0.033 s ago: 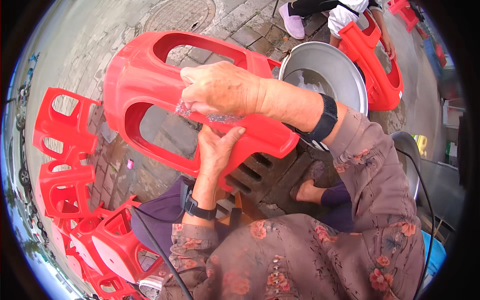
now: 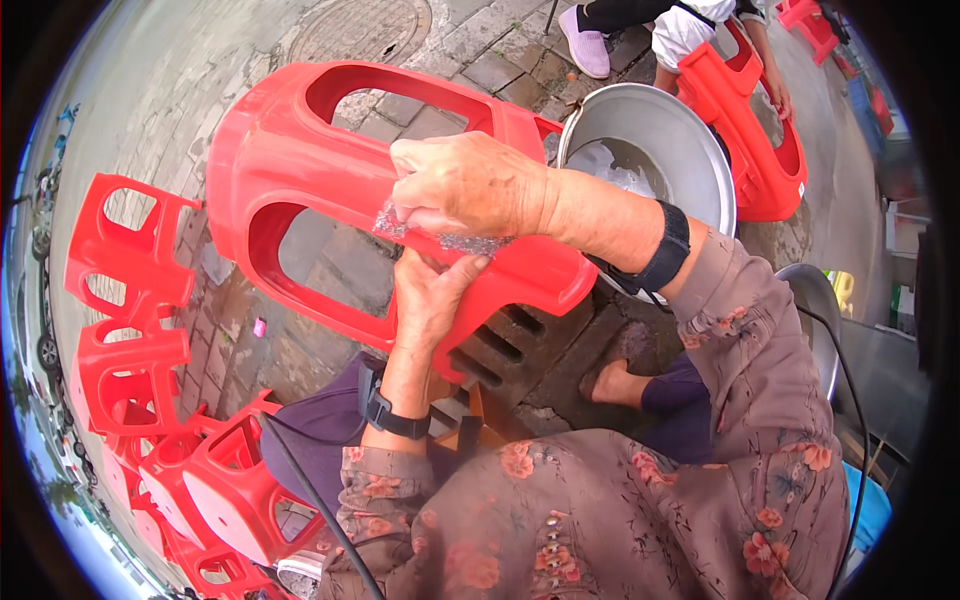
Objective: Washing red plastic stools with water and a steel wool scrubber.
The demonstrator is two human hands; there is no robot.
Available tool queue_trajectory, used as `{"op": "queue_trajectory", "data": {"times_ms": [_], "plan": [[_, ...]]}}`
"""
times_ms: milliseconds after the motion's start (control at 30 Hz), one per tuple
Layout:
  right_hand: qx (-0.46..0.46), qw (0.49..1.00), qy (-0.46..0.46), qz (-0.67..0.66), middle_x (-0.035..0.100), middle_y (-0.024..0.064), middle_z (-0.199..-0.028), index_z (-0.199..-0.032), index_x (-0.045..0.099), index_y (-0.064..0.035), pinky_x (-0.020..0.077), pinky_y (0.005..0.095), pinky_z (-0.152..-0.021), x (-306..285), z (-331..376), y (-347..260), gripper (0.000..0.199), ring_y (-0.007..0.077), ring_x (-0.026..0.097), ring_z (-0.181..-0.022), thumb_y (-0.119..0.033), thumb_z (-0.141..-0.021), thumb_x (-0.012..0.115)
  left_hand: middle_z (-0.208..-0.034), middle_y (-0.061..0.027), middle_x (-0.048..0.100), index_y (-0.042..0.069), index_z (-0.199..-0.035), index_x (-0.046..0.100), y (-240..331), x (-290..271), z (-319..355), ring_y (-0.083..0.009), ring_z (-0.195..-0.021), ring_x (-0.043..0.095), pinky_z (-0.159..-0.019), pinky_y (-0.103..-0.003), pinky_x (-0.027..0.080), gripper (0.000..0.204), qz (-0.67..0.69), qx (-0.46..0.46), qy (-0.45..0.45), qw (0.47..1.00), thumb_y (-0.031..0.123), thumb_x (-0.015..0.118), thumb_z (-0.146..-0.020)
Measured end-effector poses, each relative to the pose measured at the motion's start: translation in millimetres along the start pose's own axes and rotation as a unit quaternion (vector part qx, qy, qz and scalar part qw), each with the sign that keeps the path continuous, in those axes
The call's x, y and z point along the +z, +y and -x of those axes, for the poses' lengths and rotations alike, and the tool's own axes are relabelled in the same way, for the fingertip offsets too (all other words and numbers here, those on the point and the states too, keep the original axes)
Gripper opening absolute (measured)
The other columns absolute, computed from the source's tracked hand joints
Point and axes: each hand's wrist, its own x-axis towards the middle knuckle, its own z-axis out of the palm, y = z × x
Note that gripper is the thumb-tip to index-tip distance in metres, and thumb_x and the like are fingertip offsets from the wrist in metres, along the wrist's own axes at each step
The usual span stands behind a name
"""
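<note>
A red plastic stool (image 2: 300, 165) lies on its side before me, its large side openings facing up. My right hand (image 2: 475, 188) is closed around a silvery mesh scourer (image 2: 474, 244) and presses it on the stool's leg between the openings. Just below, my left hand (image 2: 428, 295) grips the same leg, its thumb on top and its other fingers partly hidden behind the plastic.
A metal basin (image 2: 705, 165) holding water stands at the stool's right. Beyond it, another person's hand (image 2: 779, 98) rests on a second red stool (image 2: 750, 170). Several red stools (image 2: 130, 235) line the left. A slotted drain grate (image 2: 490, 345) lies below.
My right hand has slid a little to the right along the stool's leg with the scourer. My left hand and the stool stay nearly where they were.
</note>
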Motion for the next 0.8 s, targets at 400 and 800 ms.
{"op": "queue_trajectory", "data": {"times_ms": [400, 800], "plan": [[0.375, 0.903, 0.054, -0.204, 0.065, 0.0079, -0.077, -0.081, 0.068, -0.0044, 0.0474, 0.0285, -0.066, -70.0, 175.7, 49.6, 0.012, 0.0179, 0.062, -0.072, -0.015, -0.076, 0.066, -0.076, -0.0015, 0.064, -0.003, -0.088, 0.066, -12.3, -21.9, -6.6, -0.0074, -0.07, 0.054, -0.065, -0.026, 0.046, 0.031, -0.108, -0.075, -0.077, 0.988, 0.028, 0.062, -0.09], [0.641, 0.676, -0.351, -0.096, 0.068, 0.0108, -0.093, -0.095, 0.068, -0.0034, 0.0516, 0.0348, -0.076, 59.3, 260.0, 138.0, 0.022, 0.0249, 0.063, -0.086, -0.01, -0.075, 0.064, -0.066, 0.003, 0.053, -0.002, -0.073, 0.06, -22.4, -16.4, -14.4, -0.0058, -0.063, 0.044, -0.057, -0.025, 0.039, 0.04, -0.127, -0.049, 0.034, 0.99, 0.031, 0.056, -0.094]]}}
